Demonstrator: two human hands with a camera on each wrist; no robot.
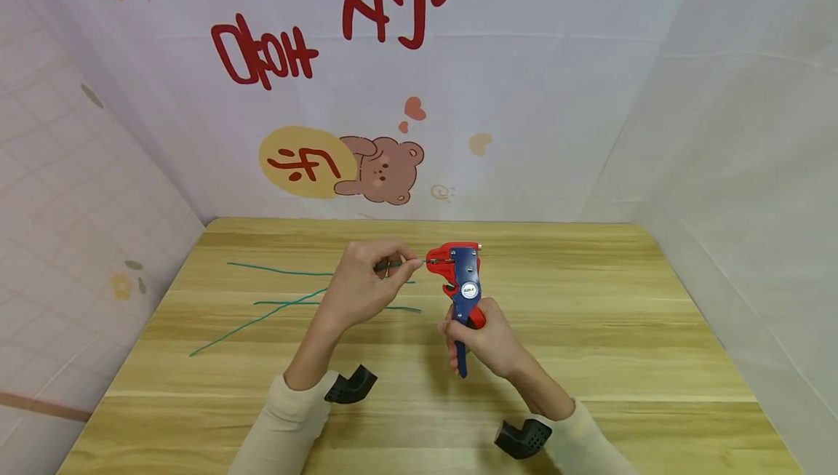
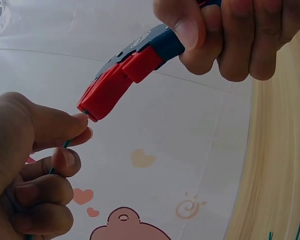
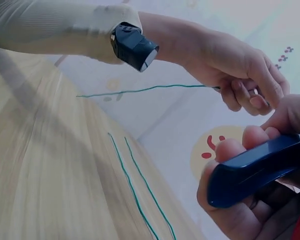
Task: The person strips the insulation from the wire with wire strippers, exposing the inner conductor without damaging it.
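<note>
- Wire stripper [image 1: 468, 280]: raised above the tabletop [image 1: 589, 329], right hand [image 1: 487, 337] wrapped around its handles, gripping.
- Held green wire [image 3: 150, 88]: pinched by left hand [image 1: 366, 282], thumb and finger just beside the stripper's red jaws; wire tip meets the mouth, cannot tell whether it's clamped.
- Stripper handling: probably moderately heavy, rigid, sturdy; handle looks smooth, maybe a bit slippery. Best hold: low on the handles, as now.
- Wire handling: looks very light, thin, bendy; likely kinks or sags if held far from the tip. Best hold: close to the end.
- Stripper axis: roughly upright in head view, handles toward the person, mouth facing left.
- Wire axis: tip points right into the mouth, tail trails left and back toward the person.
- Upper loose wire [image 1: 281, 271], lower loose wire [image 1: 402, 308]: on tabletop, both roughly left-right.
</note>
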